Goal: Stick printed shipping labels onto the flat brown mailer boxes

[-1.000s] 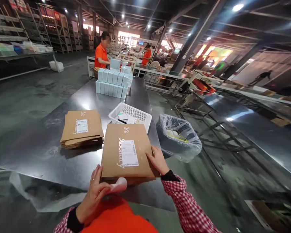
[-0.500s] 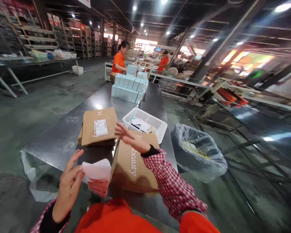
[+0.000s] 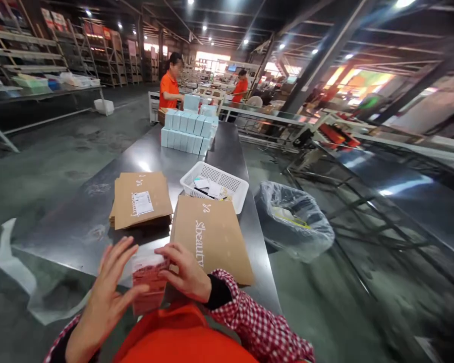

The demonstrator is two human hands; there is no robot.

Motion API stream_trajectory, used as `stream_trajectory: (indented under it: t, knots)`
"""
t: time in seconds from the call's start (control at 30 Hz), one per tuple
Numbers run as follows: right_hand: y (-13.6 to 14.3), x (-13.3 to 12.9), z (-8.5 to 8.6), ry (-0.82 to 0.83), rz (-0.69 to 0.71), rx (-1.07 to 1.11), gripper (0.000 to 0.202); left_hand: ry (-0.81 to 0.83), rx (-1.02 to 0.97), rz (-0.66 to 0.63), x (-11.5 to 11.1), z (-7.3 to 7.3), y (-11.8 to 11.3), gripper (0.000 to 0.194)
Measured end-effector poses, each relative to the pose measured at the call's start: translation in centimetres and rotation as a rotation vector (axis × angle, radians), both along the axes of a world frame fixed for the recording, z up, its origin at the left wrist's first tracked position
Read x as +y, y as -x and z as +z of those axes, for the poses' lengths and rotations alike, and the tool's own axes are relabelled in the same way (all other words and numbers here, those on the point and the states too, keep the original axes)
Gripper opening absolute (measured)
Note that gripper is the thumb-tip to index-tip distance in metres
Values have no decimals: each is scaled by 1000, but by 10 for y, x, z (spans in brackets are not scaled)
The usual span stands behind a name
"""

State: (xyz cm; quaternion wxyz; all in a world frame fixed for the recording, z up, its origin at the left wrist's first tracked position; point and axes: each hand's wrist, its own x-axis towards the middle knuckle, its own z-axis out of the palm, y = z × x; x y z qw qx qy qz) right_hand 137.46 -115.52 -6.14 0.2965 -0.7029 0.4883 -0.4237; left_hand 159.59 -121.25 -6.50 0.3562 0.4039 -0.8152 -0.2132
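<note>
A stack of red-and-white printed labels (image 3: 148,285) lies at the near edge of the table, between my two hands. My left hand (image 3: 111,287) is open on the left side, fingers stretched and thumb reaching over the labels. From the right, my right hand (image 3: 183,272) has its fingertips at the labels' upper right edge, thumb and index finger apart; whether they press on the paper is hard to see. Just beyond my right hand lies a stack of flat brown cardboard mailers (image 3: 212,232). A second mailer stack (image 3: 144,189), the top one bearing a white label (image 3: 143,203), sits to its left.
A white perforated basket (image 3: 232,186) with cards stands behind the mailers on the dark table (image 3: 136,161). Light-blue boxes (image 3: 185,133) are stacked farther back, near a co-worker in orange (image 3: 168,88). A plastic-lined bin (image 3: 298,222) is on the right; white backing strip (image 3: 18,262) hangs left.
My right hand has come down and left from above the mailers to the labels. My left hand has moved slightly right, its thumb now over them. The view has shifted a little.
</note>
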Motion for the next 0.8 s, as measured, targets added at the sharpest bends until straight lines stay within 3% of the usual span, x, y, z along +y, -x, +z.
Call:
stream_trajectory:
  t: [0.07, 0.17, 0.37, 0.47, 0.53, 0.63, 0.67, 0.7, 0.8]
  knots:
    - [3, 9, 5, -18, -48, -5, 32, -36, -13, -87, 5, -6, 9, 41]
    - [6, 22, 5, -31, -112, -34, 20, -80, 62, -71, 11, -13, 23, 32]
    - [10, 41, -19, -16, -286, -182, 13, -32, 115, -257, 24, -10, 54, 29]
    - [25, 47, -27, -50, -331, -207, 8, 6, 105, -283, 22, -23, 62, 34]
    - [52, 46, -22, -71, -515, -230, 10, 4, 70, -342, 16, -38, 62, 32]
    - [112, 34, -9, 30, -927, -380, 21, -13, 12, -467, 8, -62, 54, 30]
    - [131, 28, -6, 42, -970, -437, 26, -2, -1, -500, 7, -68, 52, 30]
    - [147, 23, -7, 10, -944, -469, 31, 7, -14, -528, 8, -73, 51, 29]
    - [168, 9, -23, -234, -662, -402, 42, -24, -21, -583, 14, -82, 55, 26]
